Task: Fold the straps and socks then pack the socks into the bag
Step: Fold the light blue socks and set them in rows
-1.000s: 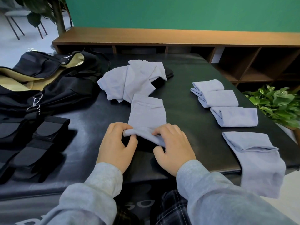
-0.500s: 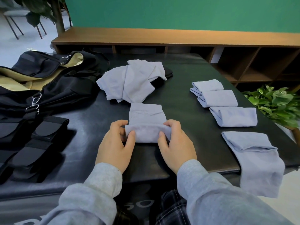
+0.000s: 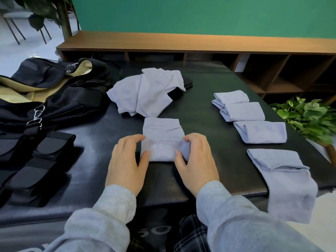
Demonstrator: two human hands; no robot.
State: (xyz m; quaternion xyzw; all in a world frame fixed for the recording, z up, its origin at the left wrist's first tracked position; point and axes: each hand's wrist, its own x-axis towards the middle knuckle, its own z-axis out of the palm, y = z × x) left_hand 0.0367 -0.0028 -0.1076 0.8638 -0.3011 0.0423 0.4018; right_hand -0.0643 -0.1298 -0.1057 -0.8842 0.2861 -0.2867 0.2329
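Nearest the camera, grey sleeves (image 3: 241, 220) lead up to both hands at the front edge of the black table (image 3: 200, 110).

Left hand (image 3: 127, 166): fingers curled round the left end of the sock being folded (image 3: 162, 140), thumb pressing on its lower left corner. Clamped on the sock.

Right hand (image 3: 198, 160): mirrors the left, fingers curled over the right end of the same sock, thumb pressing on the lower right corner. Clamped on the sock.

Sock being folded: pale blue, lying flat on the table between the two hands, its near part doubled over the far part.

Folded straps (image 3: 38, 166): black, laid side by side on the table's left front, well apart from the left hand.

Long sock (image 3: 283, 180): pale blue, at the right front, top end folded over, lower end hanging off the table edge.

Folded socks, three (image 3: 254, 122): pale blue, set in a row on the right side of the table beyond the long sock, the two farther ones touching.

Sock pile (image 3: 143, 93): pale blue, loose and unfolded, just beyond the sock in hand, lying partly over a dark item (image 3: 187, 82).

Bag (image 3: 47, 99): black with tan lining, open, on the far left, metal clips showing.

Potted plant (image 3: 309, 119): green leaves, right of the table.

Wooden shelf (image 3: 200, 42): low, behind the table, against a green wall (image 3: 200, 15).
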